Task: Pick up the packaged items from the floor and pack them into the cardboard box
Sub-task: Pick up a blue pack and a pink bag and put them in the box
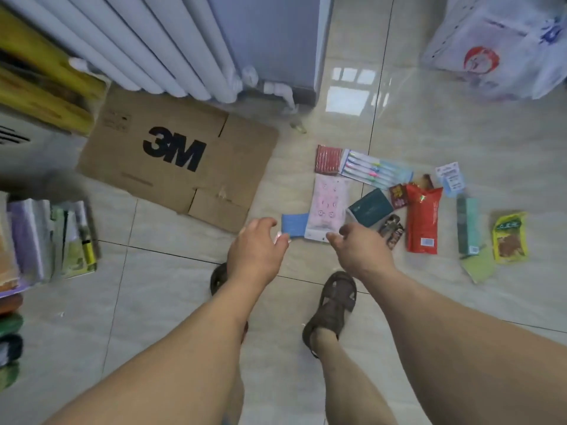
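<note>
A flattened brown cardboard box [171,154] printed "3M" lies on the tiled floor at upper left. Right of it, several packaged items lie scattered: a pink pouch [329,204], a blue packet [294,225], a toothbrush pack [376,168], a red striped packet [328,159], a dark teal box [369,207], a red bag [423,219], a teal tube box [467,223] and a yellow-green snack bag [509,236]. My left hand [256,246] hovers by the blue packet, fingers apart and empty. My right hand [359,250] hangs over the pink pouch's near edge, also empty.
A white radiator [147,41] and a grey appliance [276,41] stand behind the box. Stacked books and packs [52,234] sit at left, a white plastic bag [497,47] at upper right. My sandalled feet [333,305] stand just below the items.
</note>
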